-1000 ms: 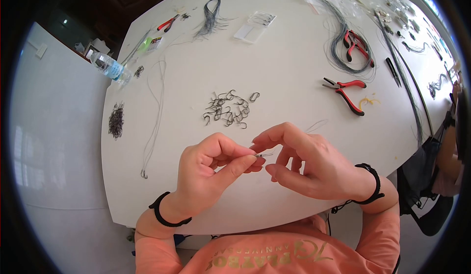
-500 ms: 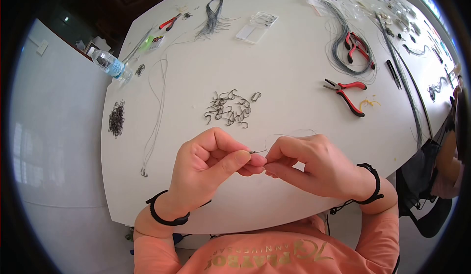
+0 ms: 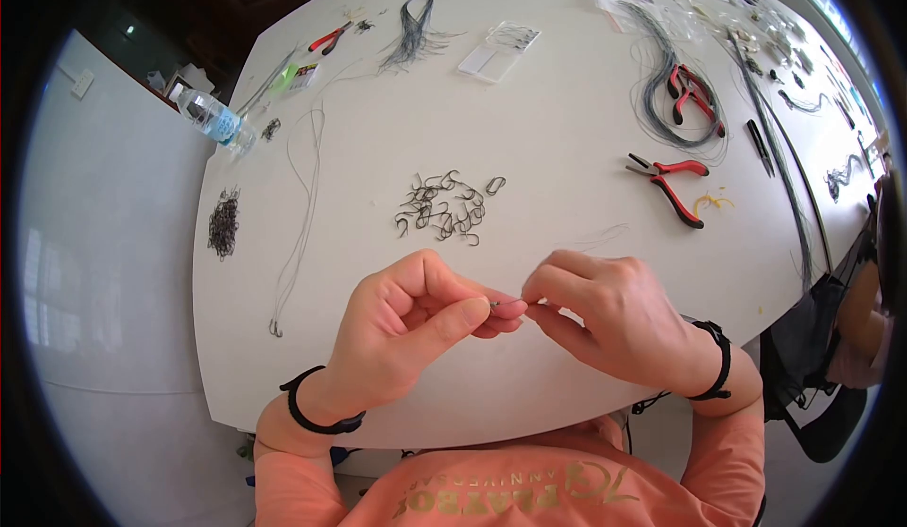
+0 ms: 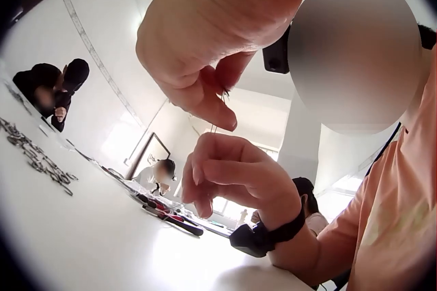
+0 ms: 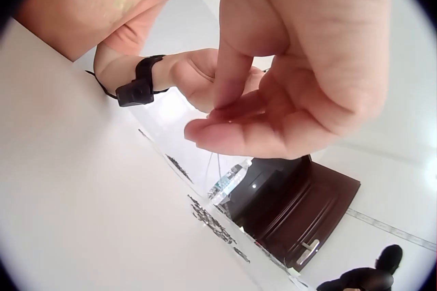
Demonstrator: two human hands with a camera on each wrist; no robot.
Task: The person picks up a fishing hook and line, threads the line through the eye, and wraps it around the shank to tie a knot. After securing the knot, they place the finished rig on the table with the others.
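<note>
In the head view the left hand point(image 3: 411, 324) pinches a small dark piece point(image 3: 494, 304), likely a hook, between thumb and index finger. Close against its fingertips, the right hand point(image 3: 619, 319) pinches thin line point(image 3: 537, 303). Faint line also trails on the table beyond the right hand. The left wrist view shows fine line point(image 4: 214, 124) running between the two hands. Fingers cover most of the small piece. A loose pile of dark hooks point(image 3: 439, 208) lies beyond the hands.
Red-handled pliers point(image 3: 673, 187) lie right of the hook pile, and coiled line point(image 3: 652, 102) behind them. A clear box point(image 3: 491, 62), a water bottle point(image 3: 213, 119) and a dense dark pile point(image 3: 224, 225) are on the white table point(image 3: 378, 130). Other people sit farther off.
The right hand was spread, then closed its fingertips on the line beside the left hand. The loop of line above it now lies lower and flatter. The left hand keeps its pinch.
</note>
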